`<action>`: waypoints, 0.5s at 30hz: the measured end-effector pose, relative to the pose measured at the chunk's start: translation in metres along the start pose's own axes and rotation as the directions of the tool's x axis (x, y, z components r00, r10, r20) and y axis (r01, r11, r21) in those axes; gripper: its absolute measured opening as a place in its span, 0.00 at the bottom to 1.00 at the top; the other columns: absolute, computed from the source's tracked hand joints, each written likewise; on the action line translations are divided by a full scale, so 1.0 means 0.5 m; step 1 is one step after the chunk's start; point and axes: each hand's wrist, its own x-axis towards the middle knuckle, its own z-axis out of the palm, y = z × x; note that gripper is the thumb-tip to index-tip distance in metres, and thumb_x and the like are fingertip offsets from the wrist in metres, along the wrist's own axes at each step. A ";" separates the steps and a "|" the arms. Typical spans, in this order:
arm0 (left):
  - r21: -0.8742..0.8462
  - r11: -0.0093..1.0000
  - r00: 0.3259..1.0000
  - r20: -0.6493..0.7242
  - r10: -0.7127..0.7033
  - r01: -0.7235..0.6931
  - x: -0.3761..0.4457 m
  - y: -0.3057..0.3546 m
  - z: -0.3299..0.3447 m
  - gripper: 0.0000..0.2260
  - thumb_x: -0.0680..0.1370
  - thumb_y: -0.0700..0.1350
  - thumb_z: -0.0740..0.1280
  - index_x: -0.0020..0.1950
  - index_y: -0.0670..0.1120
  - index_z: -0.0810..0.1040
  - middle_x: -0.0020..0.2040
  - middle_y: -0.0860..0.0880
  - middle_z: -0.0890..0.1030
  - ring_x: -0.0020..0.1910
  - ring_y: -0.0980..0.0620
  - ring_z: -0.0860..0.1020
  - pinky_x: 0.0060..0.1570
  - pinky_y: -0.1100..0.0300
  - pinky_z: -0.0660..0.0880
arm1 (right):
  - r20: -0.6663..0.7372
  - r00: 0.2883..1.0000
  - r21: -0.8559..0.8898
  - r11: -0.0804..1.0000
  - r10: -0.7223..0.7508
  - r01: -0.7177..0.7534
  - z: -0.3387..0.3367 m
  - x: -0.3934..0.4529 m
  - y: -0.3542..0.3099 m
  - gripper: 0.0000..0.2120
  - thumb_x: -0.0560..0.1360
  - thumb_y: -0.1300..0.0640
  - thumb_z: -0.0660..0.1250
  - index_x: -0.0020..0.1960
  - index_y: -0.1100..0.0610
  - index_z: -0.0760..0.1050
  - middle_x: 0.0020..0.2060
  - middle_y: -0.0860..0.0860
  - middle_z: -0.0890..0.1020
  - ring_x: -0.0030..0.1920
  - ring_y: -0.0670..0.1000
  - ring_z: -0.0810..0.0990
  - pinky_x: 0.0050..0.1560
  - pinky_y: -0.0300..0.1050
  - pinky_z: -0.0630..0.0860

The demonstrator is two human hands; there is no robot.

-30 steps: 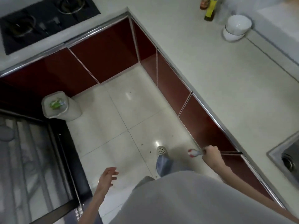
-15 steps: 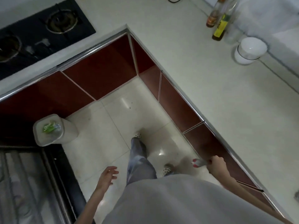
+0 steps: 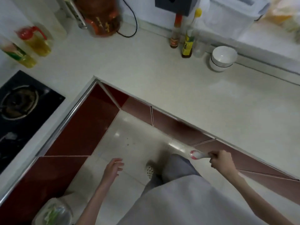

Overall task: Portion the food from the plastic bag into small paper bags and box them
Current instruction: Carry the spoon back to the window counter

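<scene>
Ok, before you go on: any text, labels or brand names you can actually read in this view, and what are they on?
None can be read for certain.
Yellow-labelled bottle: dark print on the label, too blurred to read.
Red-capped sauce bottle: label too small and blurred.
Large amber jar: pale marks on the front, not legible.
Oil bottle by the stove: coloured label, blurred by motion.
Spoon in the right hand: red pattern only, no words.

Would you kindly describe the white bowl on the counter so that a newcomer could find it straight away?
Follow the pale countertop to its far edge by the wall, right of the inner corner. There stand a few sauce bottles; just right of them is the white bowl. It alone is low, round and open-topped, with a thin dark line around its side.
</scene>
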 end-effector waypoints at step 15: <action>-0.134 0.962 0.968 0.039 0.246 -0.239 0.216 0.575 -0.046 0.12 0.72 0.44 0.68 0.54 0.43 0.78 0.44 0.44 0.79 0.44 0.47 0.76 0.43 0.57 0.69 | -0.304 0.920 0.281 0.899 -0.247 0.335 -0.230 0.307 -0.485 0.10 0.75 0.65 0.64 0.39 0.56 0.82 0.25 0.50 0.80 0.23 0.43 0.77 0.27 0.31 0.70</action>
